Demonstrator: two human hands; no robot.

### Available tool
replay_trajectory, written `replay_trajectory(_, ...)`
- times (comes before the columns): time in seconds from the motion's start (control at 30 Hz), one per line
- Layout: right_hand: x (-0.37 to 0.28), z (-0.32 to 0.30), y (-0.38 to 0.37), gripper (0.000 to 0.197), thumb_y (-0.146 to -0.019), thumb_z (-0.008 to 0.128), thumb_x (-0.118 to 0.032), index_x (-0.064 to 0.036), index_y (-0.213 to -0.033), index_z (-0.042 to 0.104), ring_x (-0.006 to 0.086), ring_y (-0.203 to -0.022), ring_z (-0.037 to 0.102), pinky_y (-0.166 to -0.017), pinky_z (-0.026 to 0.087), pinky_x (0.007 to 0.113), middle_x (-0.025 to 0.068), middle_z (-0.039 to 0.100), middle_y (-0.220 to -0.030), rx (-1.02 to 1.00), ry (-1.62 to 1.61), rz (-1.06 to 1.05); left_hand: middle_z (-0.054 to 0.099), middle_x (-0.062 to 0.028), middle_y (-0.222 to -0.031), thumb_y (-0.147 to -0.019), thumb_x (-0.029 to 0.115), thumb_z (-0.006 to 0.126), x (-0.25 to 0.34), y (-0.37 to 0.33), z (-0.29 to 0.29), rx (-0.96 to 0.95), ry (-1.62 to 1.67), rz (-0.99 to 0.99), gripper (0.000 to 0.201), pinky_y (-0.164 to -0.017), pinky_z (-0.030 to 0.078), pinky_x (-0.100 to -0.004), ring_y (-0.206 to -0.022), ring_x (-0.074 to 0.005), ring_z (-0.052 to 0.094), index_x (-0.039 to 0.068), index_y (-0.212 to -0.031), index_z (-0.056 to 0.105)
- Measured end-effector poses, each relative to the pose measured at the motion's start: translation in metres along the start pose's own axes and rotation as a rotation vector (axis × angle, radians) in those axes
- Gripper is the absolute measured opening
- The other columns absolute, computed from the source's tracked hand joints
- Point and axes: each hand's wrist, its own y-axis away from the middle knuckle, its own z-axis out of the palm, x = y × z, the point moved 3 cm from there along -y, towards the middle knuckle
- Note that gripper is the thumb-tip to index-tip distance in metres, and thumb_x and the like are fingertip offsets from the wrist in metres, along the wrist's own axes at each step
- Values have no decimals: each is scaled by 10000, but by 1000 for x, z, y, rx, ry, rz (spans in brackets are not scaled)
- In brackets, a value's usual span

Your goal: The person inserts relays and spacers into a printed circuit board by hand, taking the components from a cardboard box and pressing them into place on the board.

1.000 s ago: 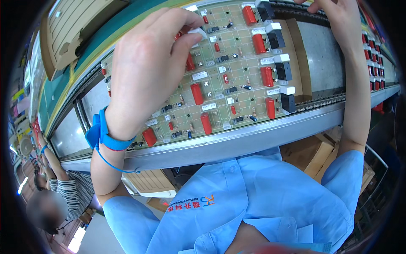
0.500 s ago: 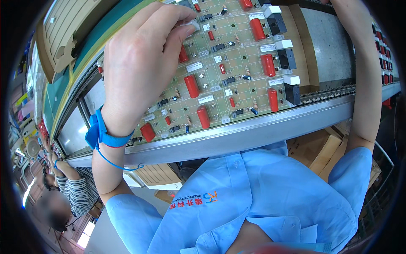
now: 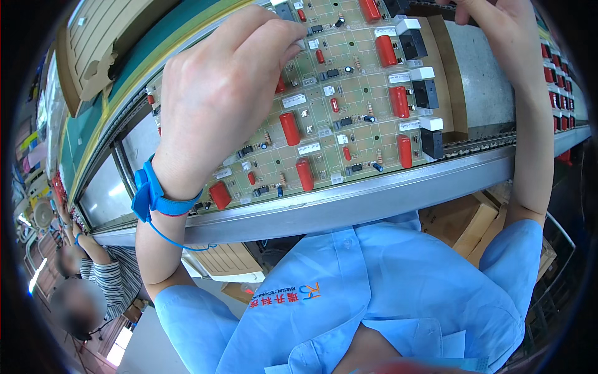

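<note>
My left hand (image 3: 224, 87) is over a panel of joined circuit boards (image 3: 349, 93), palm down, with a blue wrist strap (image 3: 156, 193) and cord on the wrist. Its fingers are bent and pinched together low on the boards; a small pale part shows at the tips, too covered to name. Around them stand red capacitors (image 3: 289, 129), black chips (image 3: 343, 122) and white blocks (image 3: 430, 123) beside black box-shaped parts (image 3: 431, 142). At the upper right, my right hand (image 3: 498, 28) is cut off by the picture's edge, its fingers curled; what they hold, if anything, is hidden.
A metal rail (image 3: 349, 193) with a chain runs along the panel's near side. Cardboard strips (image 3: 451, 75) lie right of the boards. More populated boards (image 3: 557, 87) stand at the far right. Another person in a striped sleeve (image 3: 121, 274) sits at the left.
My left hand has shifted slightly right and down, and the white part in its fingers is now mostly covered. The right hand has come further into view, moving left. The panel has shifted slightly rightward.
</note>
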Motion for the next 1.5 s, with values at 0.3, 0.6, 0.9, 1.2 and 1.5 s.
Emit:
replay_trajectory(0.3,-15,9,0,187,-843,699,-130,-19,-994,696,56,-681,515,-596,415,186,15,628,-845,-79,17,-140,656,-78,-886,-791,33,693,-3,4,2,23,53,-92,141,-624,508,-279,-717,-226,640,54,-930,692)
replay_trajectory(0.6,-23,8,4,219,-823,708,-103,-9,-1020,691,73,-706,530,-624,427,194,43,650,-878,-137,23,-4,659,-71,-893,-807,48,683,2,0,2,16,29,-86,154,-619,498,-265,-702,-202,632,58,-959,701)
replay_trajectory(0.9,-42,34,8,229,-802,677,-22,18,-1027,663,129,-728,577,-642,455,235,107,657,-929,-333,-1,76,574,-26,-1029,-876,11,576,-49,38,-18,-38,1196,-658,265,-808,399,-196,-892,-102,533,10,-1139,538)
replay_trajectory(1.2,-47,63,21,347,-728,706,41,-51,-1056,638,93,-549,476,-497,386,216,51,645,-970,-198,228,-433,637,-86,-1038,-969,199,543,-58,57,-27,-140,1245,-773,297,-657,505,-175,-803,-92,630,-7,-1183,531)
replay_trajectory(1.5,-60,67,22,313,-683,721,17,-44,-977,635,230,-790,664,-612,522,276,74,666,-933,-222,442,-480,644,-103,-886,-919,48,572,-38,36,-35,104,1245,-1132,168,-517,481,-199,-667,-126,650,-15,-1068,528)
